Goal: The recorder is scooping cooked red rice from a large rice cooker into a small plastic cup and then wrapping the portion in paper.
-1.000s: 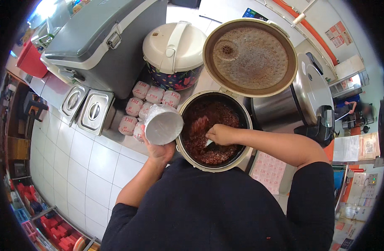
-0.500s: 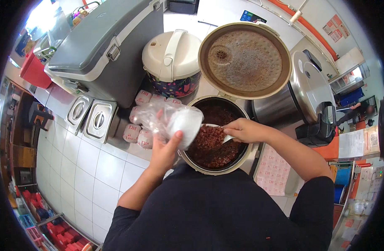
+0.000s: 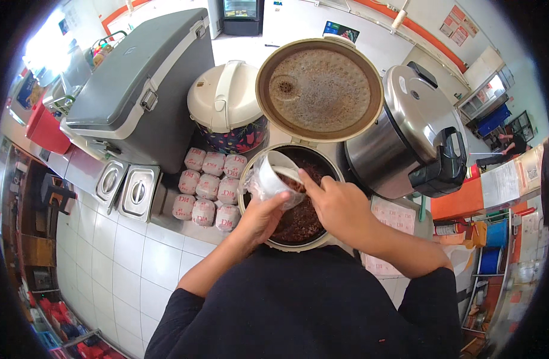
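In my left hand is a small white bowl with clear plastic film around it, tilted over the open rice cooker. My right hand grips a white rice paddle, its blade at the mouth of the bowl. Reddish-brown rice shows inside the bowl beside the paddle. More of this dark rice lies in the cooker's black inner pot. The raised lid, wet and stained underneath, stands behind the pot. My right hand hides most of the paddle's handle.
Several paper-wrapped bundles sit in rows left of the cooker. Behind them stand a flower-patterned cooker and a large grey cooler box. A steel cooker is at the right, near printed wrapping paper. Lidded steel pans line the left edge.
My left hand has brought the bowl right, over the pot. The heaped paddle has gone from above the pot to the bowl's mouth, and rice now shows inside. The view has shifted slightly.
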The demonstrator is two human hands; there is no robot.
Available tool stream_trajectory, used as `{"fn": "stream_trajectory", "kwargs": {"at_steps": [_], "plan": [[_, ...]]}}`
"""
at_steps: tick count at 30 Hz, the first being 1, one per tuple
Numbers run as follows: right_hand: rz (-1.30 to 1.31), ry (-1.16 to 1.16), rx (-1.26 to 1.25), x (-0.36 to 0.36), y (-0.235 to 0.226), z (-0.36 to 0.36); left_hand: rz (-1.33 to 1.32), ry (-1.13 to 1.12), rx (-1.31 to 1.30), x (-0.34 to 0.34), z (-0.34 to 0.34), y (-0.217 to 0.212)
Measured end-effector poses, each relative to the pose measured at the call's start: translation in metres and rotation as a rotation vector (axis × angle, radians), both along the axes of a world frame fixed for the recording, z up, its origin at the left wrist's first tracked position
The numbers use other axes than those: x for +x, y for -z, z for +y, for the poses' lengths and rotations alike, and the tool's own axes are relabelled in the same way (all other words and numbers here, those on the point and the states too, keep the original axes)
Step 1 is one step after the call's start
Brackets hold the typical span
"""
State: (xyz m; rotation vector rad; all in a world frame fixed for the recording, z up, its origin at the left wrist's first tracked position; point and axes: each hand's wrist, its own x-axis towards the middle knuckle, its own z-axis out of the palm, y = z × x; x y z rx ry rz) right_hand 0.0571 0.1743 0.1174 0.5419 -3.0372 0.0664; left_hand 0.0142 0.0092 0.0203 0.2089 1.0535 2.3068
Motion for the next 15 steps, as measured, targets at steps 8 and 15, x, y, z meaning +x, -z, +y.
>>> {"fn": "stream_trajectory", "kwargs": {"at_steps": [8, 15], "plan": [[0.09, 0.018, -0.106, -0.003, -0.022, 0.014, -0.435, -0.057, 0.432, 0.001, -0.023, -0.004], [-0.29, 0.049, 0.086, -0.063, 0.064, 0.033, -0.601, -0.01, 0.754, -0.001, -0.048, 0.002]]}}
